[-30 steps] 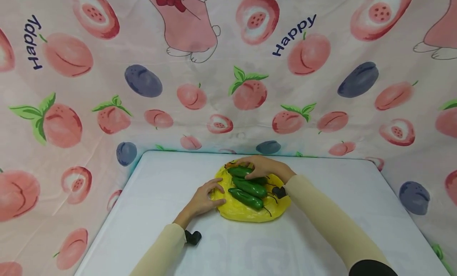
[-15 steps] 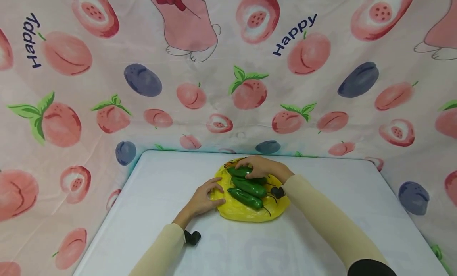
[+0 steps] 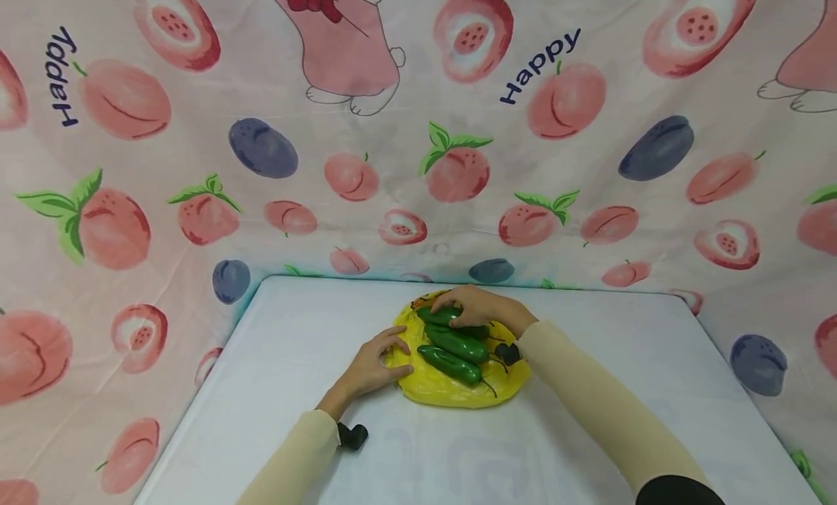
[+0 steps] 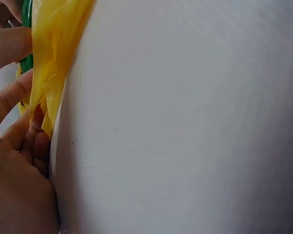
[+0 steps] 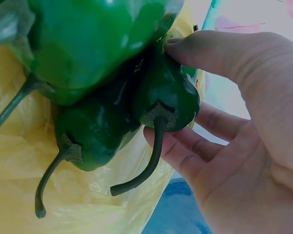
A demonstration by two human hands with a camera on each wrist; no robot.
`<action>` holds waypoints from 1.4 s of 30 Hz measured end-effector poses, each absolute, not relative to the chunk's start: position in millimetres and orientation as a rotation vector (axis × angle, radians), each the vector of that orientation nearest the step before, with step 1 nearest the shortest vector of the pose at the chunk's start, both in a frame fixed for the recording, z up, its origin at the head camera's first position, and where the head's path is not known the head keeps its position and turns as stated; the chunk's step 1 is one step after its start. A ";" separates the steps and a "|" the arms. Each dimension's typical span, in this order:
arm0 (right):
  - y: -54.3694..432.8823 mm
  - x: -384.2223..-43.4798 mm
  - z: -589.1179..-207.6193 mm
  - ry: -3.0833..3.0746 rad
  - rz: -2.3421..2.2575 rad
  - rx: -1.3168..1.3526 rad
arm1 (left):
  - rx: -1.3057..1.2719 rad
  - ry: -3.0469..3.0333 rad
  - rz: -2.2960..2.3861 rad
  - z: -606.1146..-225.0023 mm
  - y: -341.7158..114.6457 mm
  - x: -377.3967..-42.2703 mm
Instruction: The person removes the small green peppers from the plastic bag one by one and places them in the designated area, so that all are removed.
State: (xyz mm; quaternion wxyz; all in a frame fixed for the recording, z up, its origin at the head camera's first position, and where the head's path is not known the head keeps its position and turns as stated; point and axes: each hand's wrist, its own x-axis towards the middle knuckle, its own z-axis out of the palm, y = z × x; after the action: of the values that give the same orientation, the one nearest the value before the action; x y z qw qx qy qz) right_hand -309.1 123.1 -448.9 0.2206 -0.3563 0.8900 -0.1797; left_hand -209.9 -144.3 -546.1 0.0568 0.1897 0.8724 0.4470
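Several glossy green peppers point(image 3: 458, 343) with dark stems lie side by side on a yellow plastic bag point(image 3: 451, 396), near the back of the white table. My right hand point(image 3: 477, 305) grips the farthest-back pepper point(image 5: 173, 97); its thumb is on one side and its fingers on the other. That pepper rests close against its neighbours. At the bag's left edge is my left hand point(image 3: 369, 363). In the left wrist view, that hand's fingers and thumb hold the gathered yellow plastic point(image 4: 53, 53).
White table surface point(image 3: 314, 323) surrounds the bag. A fruit-printed cloth point(image 3: 392, 178) hangs behind the table and along both sides. A dark heart-shaped piece point(image 3: 354, 437) is at the left cuff, and a similar heart point(image 3: 508, 354) is by the right cuff.
The right hand and forearm have shifted very slightly left. The left hand, the bag and the peppers look the same as before.
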 end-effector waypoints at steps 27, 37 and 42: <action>147.5 -300.7 -420.3 2.450 -0.699 -0.981 | 0.588 2.667 1.350 -548.7 -145.3 -210.7; 159.6 -299.3 -419.1 2.461 -0.806 -1.001 | 0.556 2.656 1.352 -548.0 -144.4 -210.3; 166.4 -298.1 -417.9 2.467 -0.846 -0.993 | 0.567 2.653 1.367 -547.5 -144.4 -210.5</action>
State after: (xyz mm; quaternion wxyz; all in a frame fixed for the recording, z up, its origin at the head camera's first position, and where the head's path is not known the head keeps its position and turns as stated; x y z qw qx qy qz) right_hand -298.1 166.4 -417.9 0.1747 -0.3504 0.8704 -0.2987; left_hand -210.5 -144.4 -547.5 0.0519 0.1864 0.8721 0.4494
